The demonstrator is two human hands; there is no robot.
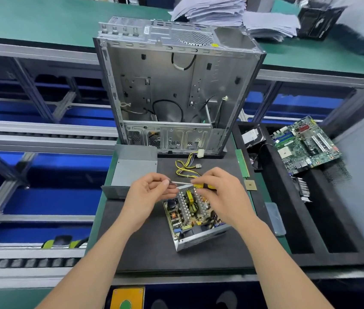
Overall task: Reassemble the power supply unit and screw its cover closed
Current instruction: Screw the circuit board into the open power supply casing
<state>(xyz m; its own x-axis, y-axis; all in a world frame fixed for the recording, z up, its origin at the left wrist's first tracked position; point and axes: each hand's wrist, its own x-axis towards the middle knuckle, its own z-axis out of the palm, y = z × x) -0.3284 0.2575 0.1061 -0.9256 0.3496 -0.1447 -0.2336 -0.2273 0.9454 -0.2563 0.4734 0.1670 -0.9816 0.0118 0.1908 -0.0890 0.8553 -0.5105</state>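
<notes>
The power supply unit (195,221) sits open-topped on a black mat (145,248) on the green worktop (97,221). It is turned at an angle, so one perforated corner points toward the person. That near corner stops well short of the mat's front edge. Bare mat lies to the unit's left, under the left forearm. To its right the mat's edge is much closer.

Just above the unit's far edge, both hands hold a screwdriver (181,182) roughly level. The right hand (223,192) has its fingers (203,190) curled round the yellow and black handle. The left hand (147,195) pinches the tip end of the metal shaft between thumb and forefinger. Whether a screw sits there cannot be told.

The grey cover (135,170) lies beyond and left of the unit, apart from it, at the mat's left edge. A yellow and black cable bundle (185,167) runs from behind the hands, just beyond the unit. It ends near an open computer case (172,90) standing farther back.

Right of the unit, a green memory stick (242,162) and a small square chip (250,185) lie along the mat's right border. Beyond them a black tray (288,219) carries a motherboard (305,144), well apart from the unit.
</notes>
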